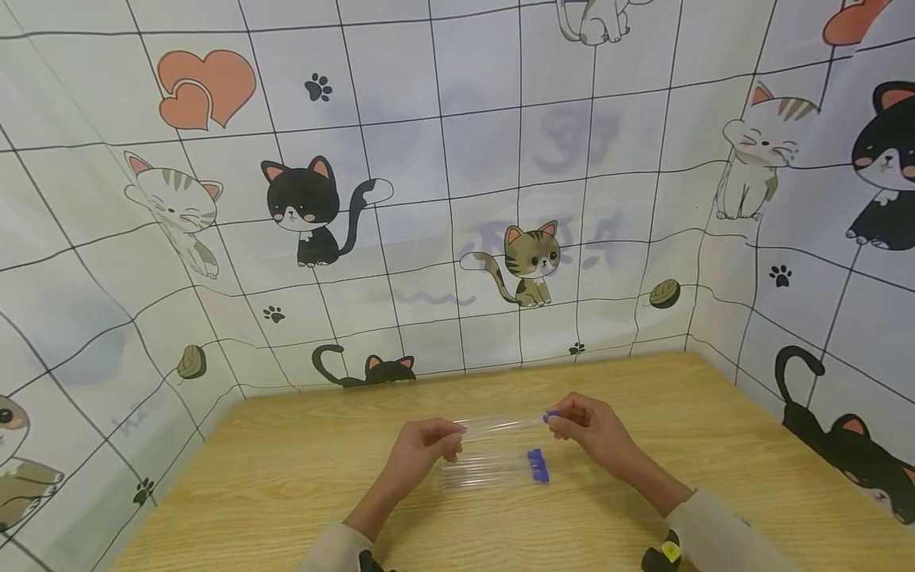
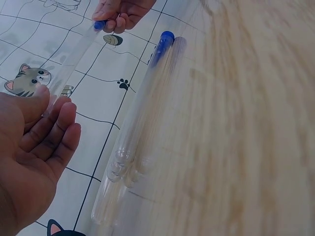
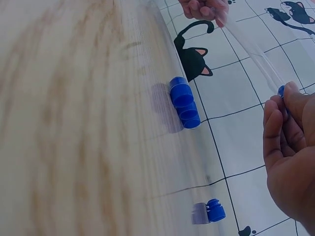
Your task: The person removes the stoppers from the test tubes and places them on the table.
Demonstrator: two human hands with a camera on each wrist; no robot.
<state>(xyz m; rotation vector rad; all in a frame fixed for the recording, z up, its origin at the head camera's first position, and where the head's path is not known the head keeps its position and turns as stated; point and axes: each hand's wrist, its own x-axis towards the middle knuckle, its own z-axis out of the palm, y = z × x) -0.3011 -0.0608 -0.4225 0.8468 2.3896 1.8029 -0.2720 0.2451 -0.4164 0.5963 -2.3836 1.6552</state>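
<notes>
Here, over a sheet-walled table, our left hand and right hand are pinching a tube, its cap half-hidden.

The tube between the fingers looks smooth and glossy, the caps near them plastic; beneath the fingers the desk is wood-grained, the sheet beyond rippled.

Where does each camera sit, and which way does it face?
Head: worn there, facing forward and down at the table; left hand, right hand, sleeves show.
Left wrist: worn there, facing its hand's work; both hands show, right farther.
Right wrist: worn there, facing its hand's work; both hands show, left farther.
Both wrist views share the held tube.
</notes>
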